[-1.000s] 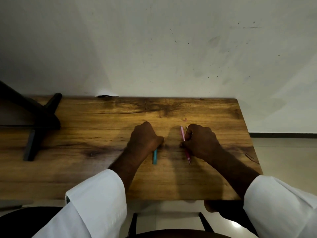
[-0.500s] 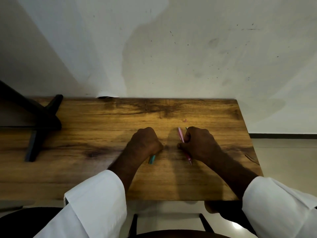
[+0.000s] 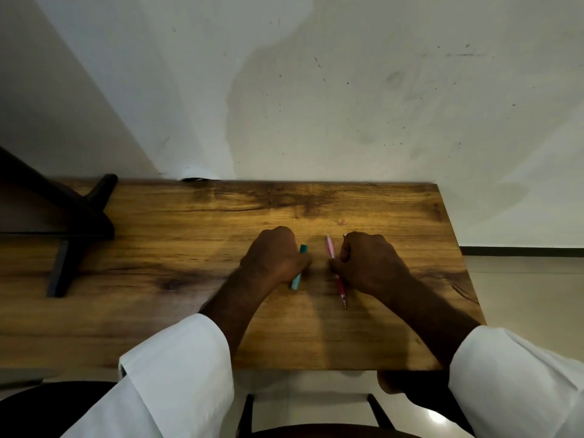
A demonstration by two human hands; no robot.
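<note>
Two pens are in my fists over the middle of a wooden table (image 3: 177, 248). My left hand (image 3: 271, 257) grips a teal pen (image 3: 297, 281); both of its ends stick out of the fist, the far end at the top. My right hand (image 3: 369, 263) grips a pink pen (image 3: 330, 249), whose darker tip points toward me and rests near the tabletop. The two hands sit side by side, a small gap between them. The middle of each pen is hidden by fingers.
A dark stand (image 3: 72, 229) with splayed legs sits on the table's left part. A white wall (image 3: 316, 90) rises right behind the table. The table's right edge drops to a pale floor (image 3: 521, 295). A dark chair (image 3: 316, 431) is below the near edge.
My left hand has turned the teal pen so its far end now shows above the fist. The pink pen has shifted slightly in my right hand. Both hands stay in place.
</note>
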